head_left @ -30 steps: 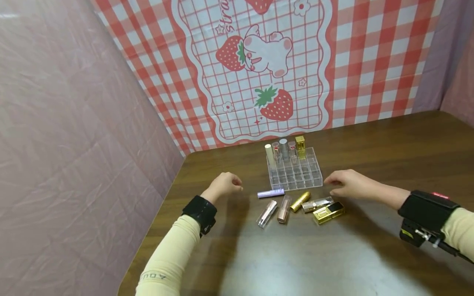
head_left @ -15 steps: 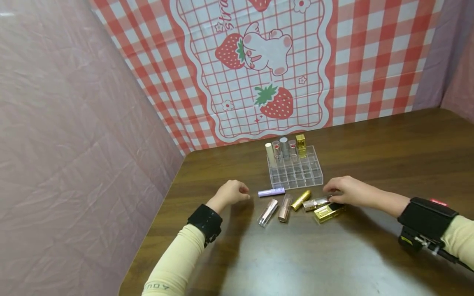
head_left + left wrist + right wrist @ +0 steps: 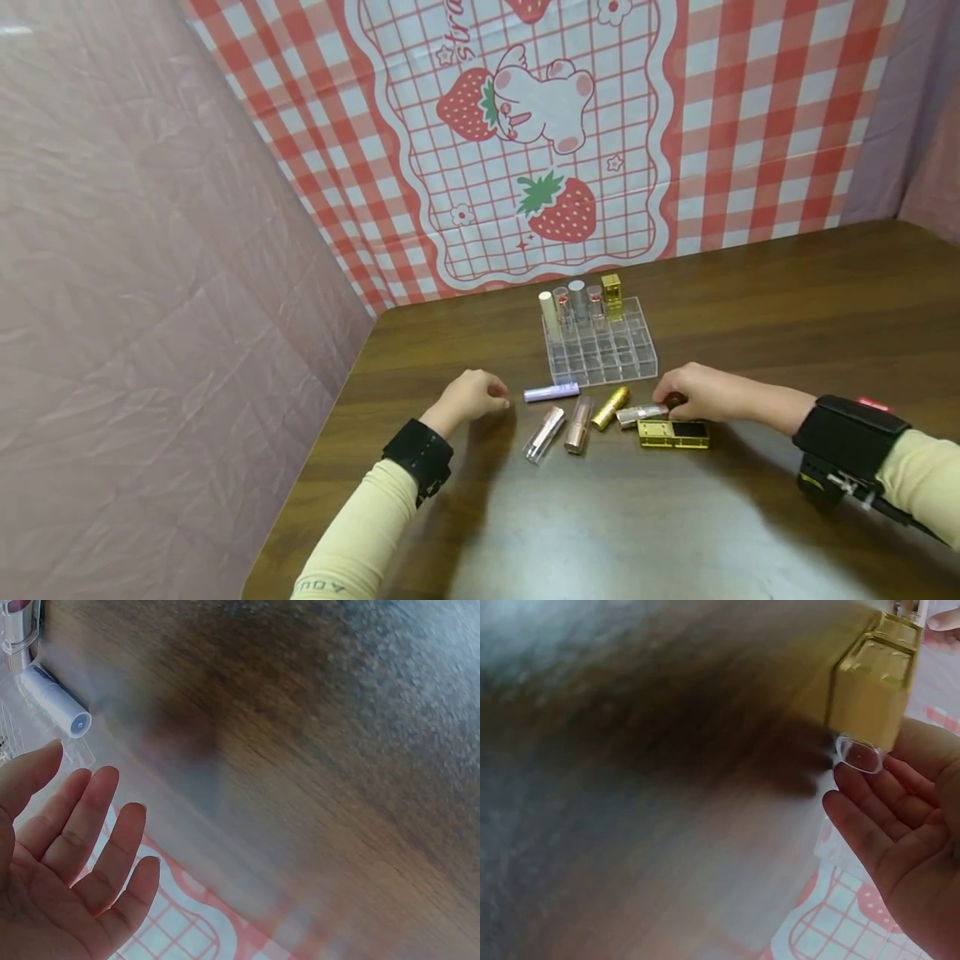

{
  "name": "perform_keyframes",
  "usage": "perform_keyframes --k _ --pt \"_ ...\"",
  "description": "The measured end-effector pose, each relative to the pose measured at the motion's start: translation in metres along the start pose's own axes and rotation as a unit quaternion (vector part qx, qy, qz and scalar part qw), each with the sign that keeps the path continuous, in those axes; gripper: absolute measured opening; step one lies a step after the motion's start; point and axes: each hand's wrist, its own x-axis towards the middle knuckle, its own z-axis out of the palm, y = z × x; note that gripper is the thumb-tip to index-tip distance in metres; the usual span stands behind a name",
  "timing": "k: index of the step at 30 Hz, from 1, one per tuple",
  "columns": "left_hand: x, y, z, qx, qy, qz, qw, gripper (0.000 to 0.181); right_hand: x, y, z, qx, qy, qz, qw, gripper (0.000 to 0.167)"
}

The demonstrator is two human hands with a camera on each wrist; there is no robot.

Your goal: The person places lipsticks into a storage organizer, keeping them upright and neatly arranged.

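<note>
My right hand (image 3: 705, 393) has thumb and fingers around the right end of a clear-and-silver lipstick tube (image 3: 641, 415) lying on the table. In the right wrist view the tube's round clear end (image 3: 859, 754) shows between thumb and fingers. A gold lipstick box (image 3: 672, 434) with a dark panel lies right in front of that hand. My left hand (image 3: 471, 395) hovers left of a lilac tube (image 3: 551, 392), fingers loosely bent and holding nothing. The same lilac tube (image 3: 56, 701) appears beyond its fingertips in the left wrist view.
A clear divided organizer (image 3: 603, 354) stands behind the tubes, several lipsticks upright in its back row. Between the hands lie a gold bullet-shaped tube (image 3: 611, 408) and two rose-gold clear-capped lipsticks, one left (image 3: 544, 434), one right (image 3: 578, 425). A checked cloth (image 3: 772, 125) hangs behind.
My right hand has come down and leftward onto the clear-and-silver tube. The gold box has turned to lie crosswise. My left hand has moved right and slightly nearer the lilac tube.
</note>
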Motion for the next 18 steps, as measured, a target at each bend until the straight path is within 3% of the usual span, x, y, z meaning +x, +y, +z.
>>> perform_keyframes --k 4,11,18 --pt "-0.001 -0.001 0.000 0.001 0.003 0.004 1.0000 0.021 -0.001 0.001 -0.001 -0.006 -0.014 0.007 0.9999 0.009" --pt "-0.002 -0.004 -0.001 -0.004 0.007 0.012 0.9999 0.020 -0.005 0.000 -0.005 0.009 -0.001 0.013 0.9999 0.011" --pt "-0.003 -0.007 -0.004 -0.005 0.005 0.012 0.9999 0.021 -0.006 -0.002 -0.031 0.008 0.028 0.022 0.9993 0.012"
